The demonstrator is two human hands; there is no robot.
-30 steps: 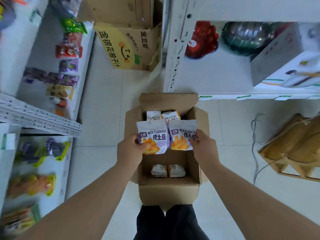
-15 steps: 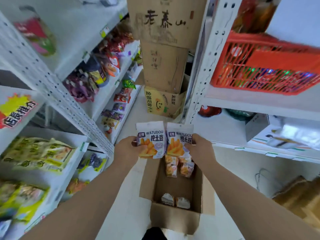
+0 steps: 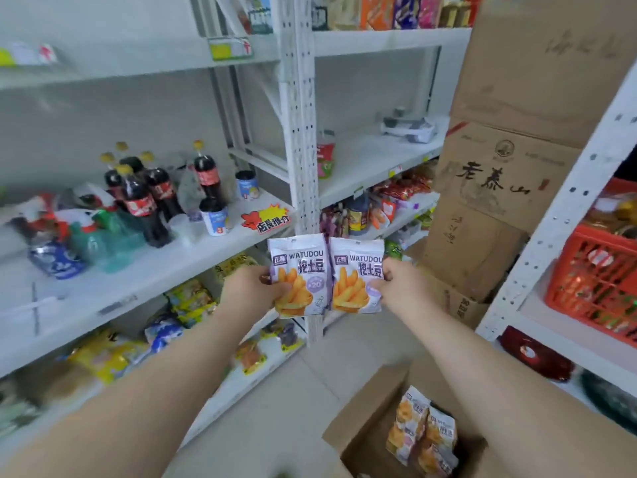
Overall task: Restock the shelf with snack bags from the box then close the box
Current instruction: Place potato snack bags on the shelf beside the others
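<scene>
Grips the left snack bag (image 3: 298, 274) in the left hand (image 3: 253, 291), thumb laid across the printed front at the bag's 9 o'clock edge, fingers hidden behind. Grips the right snack bag (image 3: 358, 274) in the right hand (image 3: 401, 288) the same way, thumb on the front at the 3 o'clock edge. Holds both bags upright, side by side with inner edges touching, near the middle of the view and in front of the white shelf post (image 3: 300, 132). At 5 o'clock from the bags, well below on the floor: the cardboard box (image 3: 365, 432), open, with more snack bags (image 3: 424, 432) standing inside. At 9 o'clock: the shelf (image 3: 148, 281), carrying cola bottles (image 3: 151, 201) and paper cups (image 3: 215, 219) toward 10 o'clock, with a red and yellow price tag (image 3: 267, 219) on its front lip. At 2 o'clock: stacked brown cartons (image 3: 499, 174). At 3 o'clock: a red basket (image 3: 593, 281) on another rack.
</scene>
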